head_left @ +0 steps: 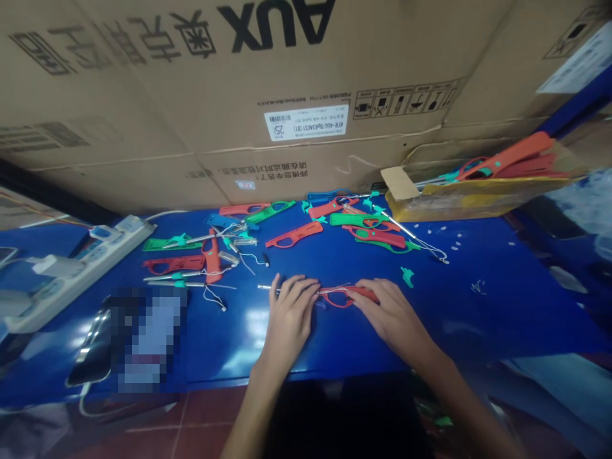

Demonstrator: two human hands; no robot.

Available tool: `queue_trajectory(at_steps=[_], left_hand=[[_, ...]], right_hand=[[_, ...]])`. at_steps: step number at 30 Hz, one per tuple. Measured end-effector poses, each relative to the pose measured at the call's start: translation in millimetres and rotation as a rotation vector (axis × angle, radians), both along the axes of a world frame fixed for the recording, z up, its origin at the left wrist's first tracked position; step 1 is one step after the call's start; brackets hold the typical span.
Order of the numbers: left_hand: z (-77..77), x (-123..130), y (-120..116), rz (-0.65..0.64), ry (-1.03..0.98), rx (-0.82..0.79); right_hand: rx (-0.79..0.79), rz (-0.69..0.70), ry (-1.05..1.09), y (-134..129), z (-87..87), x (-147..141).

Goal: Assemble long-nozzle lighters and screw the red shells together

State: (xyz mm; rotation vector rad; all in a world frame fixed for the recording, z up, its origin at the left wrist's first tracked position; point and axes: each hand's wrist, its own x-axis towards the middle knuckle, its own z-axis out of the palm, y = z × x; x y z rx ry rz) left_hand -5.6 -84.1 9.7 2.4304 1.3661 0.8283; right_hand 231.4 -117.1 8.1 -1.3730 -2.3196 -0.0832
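Observation:
A red long-nosed lighter point(338, 298) lies between my hands near the table's front edge, with a thin wire along it. My left hand point(292, 306) is closed over its front end, where a metal tube point(262, 287) sticks out to the left. My right hand point(385, 305) pinches the handle end. Much of the lighter is covered by my fingers. A green trigger piece point(406, 276) rests to the right of my right hand. Beyond my hands lie loose red, green and blue lighter shells, such as a red half-shell point(294, 236), and metal tubes with wires.
A yellow-taped carton point(444, 197) holding red lighter parts stands at the back right. At left are a white power strip point(81, 274) and a phone point(98, 341) on a cable, beside a blurred-out patch. A large cardboard box point(191, 115) walls the back of the blue table point(478, 331).

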Motion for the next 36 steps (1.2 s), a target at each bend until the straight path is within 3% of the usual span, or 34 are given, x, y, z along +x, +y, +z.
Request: queue_trajectory(at_steps=[6, 13, 22, 28, 36], left_hand=[[-2.6, -2.6, 1.1, 0.085, -0.03, -0.018], [0.5, 1.1, 0.5, 0.11, -0.024, -0.045], [2.0, 9.8, 17.0, 0.103, -0.041, -0.187], [6.4, 8.8, 8.2, 0.075, 0.119, -0.029], [0.3, 3.2, 8.6, 0.145, -0.069, -0.144]], right_hand=[[0.012, -0.01, 0.036, 1.6, -1.9, -3.4], [0.016, -0.043, 0.096, 0.5, -11.3, -3.5], [-0.025, -0.062, 0.178, 2.3, -13.1, -0.6], [-0.067, -0.063, 0.197, 2.4, -9.8, 0.5], [-0.092, -0.046, 0.208, 5.5, -12.2, 4.4]])
